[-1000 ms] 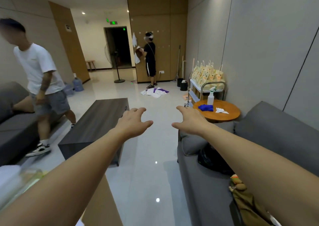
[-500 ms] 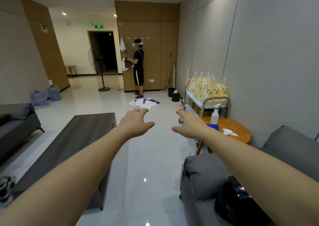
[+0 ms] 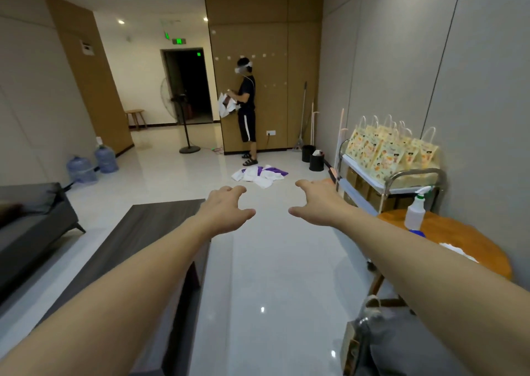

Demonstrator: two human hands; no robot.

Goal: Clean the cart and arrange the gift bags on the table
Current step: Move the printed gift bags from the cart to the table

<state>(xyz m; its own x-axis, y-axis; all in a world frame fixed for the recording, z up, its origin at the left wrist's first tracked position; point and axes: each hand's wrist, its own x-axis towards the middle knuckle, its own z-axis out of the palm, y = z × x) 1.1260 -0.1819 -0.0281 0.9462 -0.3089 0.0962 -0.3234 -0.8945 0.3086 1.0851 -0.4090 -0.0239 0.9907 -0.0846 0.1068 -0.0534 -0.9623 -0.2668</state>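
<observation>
One wide-angle head view looks forward and slightly down along the room from standing height. Both forearms reach in from the bottom corners; the cart (image 3: 390, 180) sits at mid-right, far wall distant.

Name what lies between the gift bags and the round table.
In the head view, the cart's steel rail and a spray bottle on the round table lie before the gift bags.

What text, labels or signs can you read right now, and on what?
Nothing reads clearly.
Green lit exit sign above the dark doorway: glyphs blurred.
Yellow printed paper gift bags on the steel cart: pictures only, any wording too small.
White spray bottle on the round wooden table: no label legible.
</observation>
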